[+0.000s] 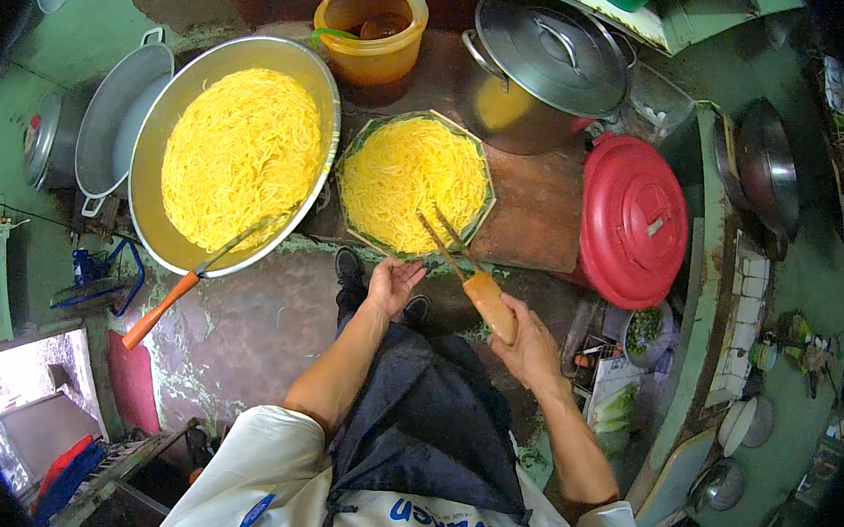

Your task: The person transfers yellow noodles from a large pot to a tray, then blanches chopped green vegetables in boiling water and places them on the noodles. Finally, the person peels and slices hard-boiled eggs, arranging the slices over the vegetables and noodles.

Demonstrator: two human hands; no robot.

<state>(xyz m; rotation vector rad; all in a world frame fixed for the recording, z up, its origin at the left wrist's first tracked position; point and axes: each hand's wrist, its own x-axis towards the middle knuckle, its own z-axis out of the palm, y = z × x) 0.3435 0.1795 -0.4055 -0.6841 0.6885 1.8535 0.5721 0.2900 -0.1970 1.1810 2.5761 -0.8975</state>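
My right hand (529, 345) is wrapped round the thick tan handle of a two-pronged fork (480, 295). Its long metal prongs reach into the yellow noodles (412, 174) heaped on a leaf-lined, many-sided tray (488, 205). At the tray's near edge is my left hand (395, 285), palm up with fingers stretched out, holding nothing; whether it touches the rim I cannot tell. To the left, a big metal basin (142, 207) carries a larger heap of yellow noodles (239, 152). An orange-handled utensil (179, 292) leans over its near rim, its tip among the noodles.
Behind the tray stand an orange bucket (397, 59) with reddish-brown contents and a large lidded pot (550, 59). A red lidded tub (634, 222) is at the table's right. An oval metal pan (118, 122) sits left of the basin. Green produce (615, 411) lies low on the right.
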